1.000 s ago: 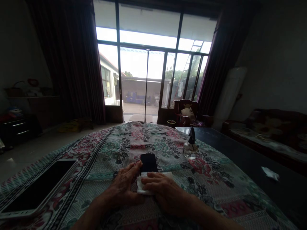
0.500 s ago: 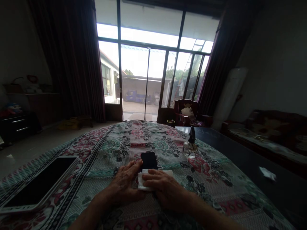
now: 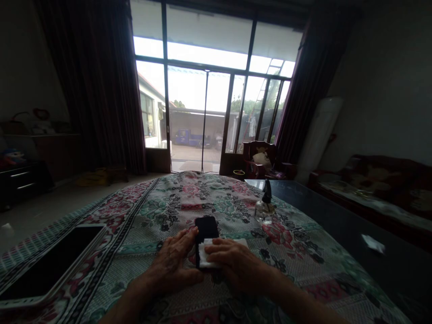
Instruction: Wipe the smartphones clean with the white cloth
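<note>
A black smartphone point(image 3: 206, 229) lies flat on the floral bedspread point(image 3: 145, 220), and its lower part is covered. My left hand point(image 3: 176, 261) rests against the phone's left edge, with the fingertips touching it. My right hand point(image 3: 234, 265) presses a folded white tissue point(image 3: 209, 254) onto the lower half of the phone, and the fingers cover most of the tissue. A black tablet point(image 3: 50, 263) lies on the bedspread to the left, apart from both hands. A glass pump bottle point(image 3: 265, 208) stands beyond my right hand.
A dark table top point(image 3: 337, 225) runs along the right of the bedspread, with a white paper scrap point(image 3: 373, 244) on it. Beyond are a patterned sofa point(image 3: 381, 191), a wooden armchair point(image 3: 261, 159), and a glass door point(image 3: 202, 112).
The tissue has slid up from beside the phone's lower end onto the phone, under my right hand. The phone's lower edge now shows below it, and the view has shifted slightly.
</note>
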### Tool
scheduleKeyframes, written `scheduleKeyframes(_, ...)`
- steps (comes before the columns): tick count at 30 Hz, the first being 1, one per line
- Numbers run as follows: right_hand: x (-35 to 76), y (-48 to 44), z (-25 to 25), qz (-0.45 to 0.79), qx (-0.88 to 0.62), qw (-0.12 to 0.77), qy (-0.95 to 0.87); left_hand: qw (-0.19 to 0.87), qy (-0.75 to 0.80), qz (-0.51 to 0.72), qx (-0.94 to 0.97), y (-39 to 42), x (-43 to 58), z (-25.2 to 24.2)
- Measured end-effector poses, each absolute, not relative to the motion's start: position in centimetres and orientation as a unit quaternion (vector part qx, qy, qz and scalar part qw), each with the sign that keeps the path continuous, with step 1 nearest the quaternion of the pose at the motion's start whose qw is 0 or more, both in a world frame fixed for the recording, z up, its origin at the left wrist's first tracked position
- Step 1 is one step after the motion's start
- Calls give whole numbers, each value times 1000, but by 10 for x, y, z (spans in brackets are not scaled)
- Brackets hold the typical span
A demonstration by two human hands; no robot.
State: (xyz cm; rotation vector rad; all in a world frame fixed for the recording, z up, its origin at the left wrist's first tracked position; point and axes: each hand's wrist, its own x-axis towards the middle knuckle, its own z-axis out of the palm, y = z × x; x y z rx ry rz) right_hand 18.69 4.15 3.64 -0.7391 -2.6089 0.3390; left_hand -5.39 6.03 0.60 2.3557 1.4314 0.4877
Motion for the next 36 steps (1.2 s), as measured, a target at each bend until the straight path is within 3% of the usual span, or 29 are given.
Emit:
scheduleKeyframes(9, 191, 66, 23, 92, -322, 259, -906, 175, 518, 185, 817, 58, -46, 10)
scheduleKeyframes(23, 148, 141, 30, 77, -412, 191, -887, 180, 497, 238, 815, 65, -54, 0)
scheduleKeyframes(27, 155, 134, 29, 80, -421, 189, -883, 225, 472, 277, 807, 69, -66, -6)
scheduleKeyframes(32, 181, 111, 26, 81, -425, 223, -874, 357, 420, 304, 777, 72, -82, -1)
scheduleKeyframes(36, 189, 100, 23, 69, -459, 250, -850, 330, 472, 329, 748, 69, -77, 8)
